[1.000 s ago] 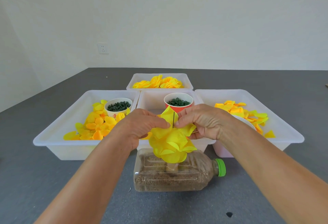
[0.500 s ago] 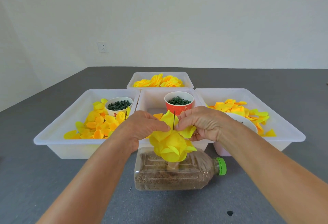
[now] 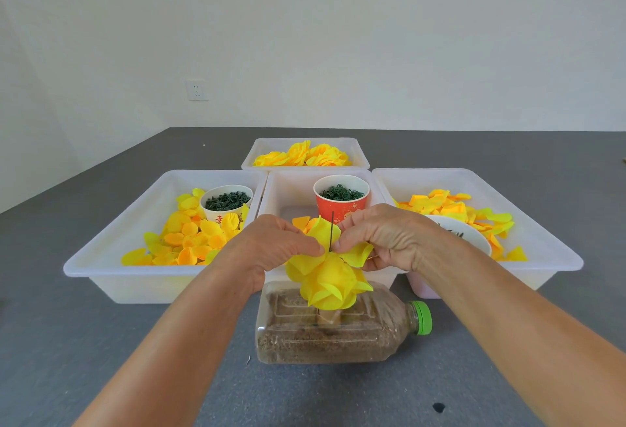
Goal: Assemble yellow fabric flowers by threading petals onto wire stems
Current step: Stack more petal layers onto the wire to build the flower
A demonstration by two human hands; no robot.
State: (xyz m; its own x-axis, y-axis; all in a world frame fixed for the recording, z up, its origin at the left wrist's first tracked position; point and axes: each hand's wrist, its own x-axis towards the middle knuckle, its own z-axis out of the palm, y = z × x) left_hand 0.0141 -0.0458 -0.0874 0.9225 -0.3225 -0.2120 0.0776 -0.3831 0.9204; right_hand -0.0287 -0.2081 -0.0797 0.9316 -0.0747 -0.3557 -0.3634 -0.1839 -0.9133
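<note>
Above the near bottle (image 3: 338, 331), the wire (image 3: 331, 232) stands upright between both hands, left hand (image 3: 281, 247) and right hand (image 3: 382, 240) each pinching the top petal (image 3: 323, 235) threaded on it.

A bottle (image 3: 338, 335) is lying on its side on the table (image 3: 101, 342), nearest the camera. Behind it three trays are sitting side by side: left tray (image 3: 111, 257), middle tray (image 3: 291, 186), right tray (image 3: 548, 247). A fourth tray (image 3: 305, 143) is sitting behind the middle one.
</note>
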